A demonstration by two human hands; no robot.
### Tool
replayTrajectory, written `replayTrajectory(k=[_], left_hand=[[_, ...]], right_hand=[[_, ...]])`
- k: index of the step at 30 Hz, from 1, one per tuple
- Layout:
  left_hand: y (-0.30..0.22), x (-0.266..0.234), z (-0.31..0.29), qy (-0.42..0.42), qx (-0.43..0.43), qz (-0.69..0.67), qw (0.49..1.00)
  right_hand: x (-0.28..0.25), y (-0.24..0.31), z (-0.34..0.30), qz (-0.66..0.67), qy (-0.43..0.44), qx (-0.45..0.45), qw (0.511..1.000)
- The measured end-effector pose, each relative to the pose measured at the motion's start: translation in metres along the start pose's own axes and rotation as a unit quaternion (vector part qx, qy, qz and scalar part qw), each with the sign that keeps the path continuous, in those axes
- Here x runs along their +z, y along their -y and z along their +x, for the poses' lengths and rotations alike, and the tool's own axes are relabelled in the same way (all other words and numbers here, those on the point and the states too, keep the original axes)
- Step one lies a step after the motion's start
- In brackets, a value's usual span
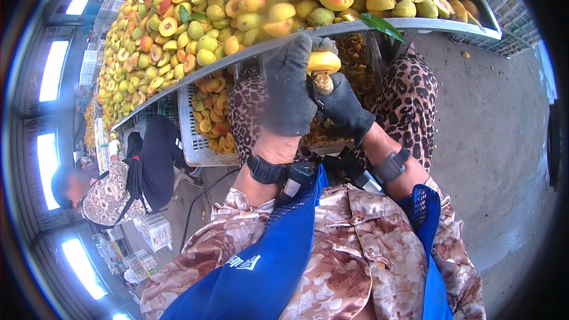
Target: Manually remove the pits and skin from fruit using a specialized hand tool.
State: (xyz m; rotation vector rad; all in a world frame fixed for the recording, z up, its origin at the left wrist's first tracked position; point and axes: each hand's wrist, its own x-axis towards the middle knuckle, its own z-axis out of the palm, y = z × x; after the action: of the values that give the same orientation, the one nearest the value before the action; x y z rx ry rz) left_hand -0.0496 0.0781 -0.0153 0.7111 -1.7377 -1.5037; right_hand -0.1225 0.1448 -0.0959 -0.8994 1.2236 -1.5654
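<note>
My left hand, in a dark knit glove, grips a yellow peach half just below the table's edge. My right hand, also in a dark glove, presses up against the fruit from below, and a brown pit shows between the two hands. Whether the right hand holds a tool is hidden. Both wrists wear black bands. A long metal table above my hands is heaped with yellow peaches, many of them cut open.
A white plastic crate of peach halves stands under the table at left. More cut fruit fills a crate behind my hands. Another person sits at the left. White crates stand at the right on bare concrete floor.
</note>
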Motion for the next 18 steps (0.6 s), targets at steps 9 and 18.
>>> replayTrajectory(k=[9, 18], left_hand=[[-0.018, 0.003, -0.009, -0.006, 0.074, 0.103, 0.992], [-0.015, 0.013, -0.007, -0.006, 0.059, 0.072, 0.996]], right_hand=[[0.0, -0.001, -0.001, 0.072, 0.139, -0.031, 0.987], [0.002, -0.004, -0.004, 0.034, 0.024, -0.031, 0.999]])
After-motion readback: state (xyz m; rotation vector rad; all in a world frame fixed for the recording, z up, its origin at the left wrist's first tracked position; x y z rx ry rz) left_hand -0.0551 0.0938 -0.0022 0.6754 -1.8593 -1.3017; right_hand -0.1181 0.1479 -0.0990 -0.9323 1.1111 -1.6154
